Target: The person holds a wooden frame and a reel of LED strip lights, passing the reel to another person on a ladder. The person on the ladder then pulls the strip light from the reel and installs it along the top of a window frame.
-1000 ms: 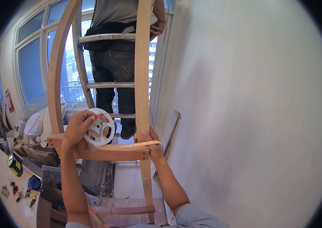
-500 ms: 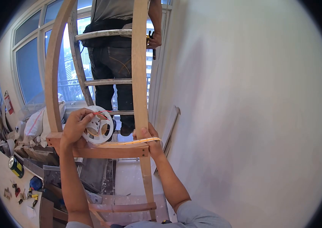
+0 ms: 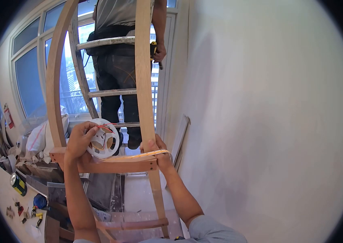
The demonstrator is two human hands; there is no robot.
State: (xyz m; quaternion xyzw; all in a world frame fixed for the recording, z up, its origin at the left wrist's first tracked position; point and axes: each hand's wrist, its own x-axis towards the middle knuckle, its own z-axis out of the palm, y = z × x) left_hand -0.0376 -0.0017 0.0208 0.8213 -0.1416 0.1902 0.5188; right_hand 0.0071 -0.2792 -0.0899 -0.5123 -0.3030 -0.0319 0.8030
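My left hand [image 3: 81, 137] pinches a white spool [image 3: 105, 148] at its upper left edge, where thin red wires [image 3: 105, 128] show. The spool rests upright just above the front step of a wooden ladder [image 3: 118, 165]. From the spool a yellow-white strip [image 3: 139, 155] runs right along the step, passing in front of the right rail [image 3: 144, 73]. My right hand [image 3: 161, 152] is wrapped round that rail, with the strip's end lying over its fingers. The rail partly hides this hand.
Beyond the ladder a person [image 3: 118, 60] stands on a second ladder [image 3: 110, 93], holding a yellow and black tool [image 3: 154, 49]. A white wall [image 3: 268, 113] fills the right. At lower left, a can [image 3: 18, 184], blue object [image 3: 40, 201] and small tools lie on a pale surface [image 3: 7, 194].
The view has shifted slightly, so the ladder and spool appear a little lower. The spool has turned a little in my left hand. The other person's hand with the tool has moved left and down.
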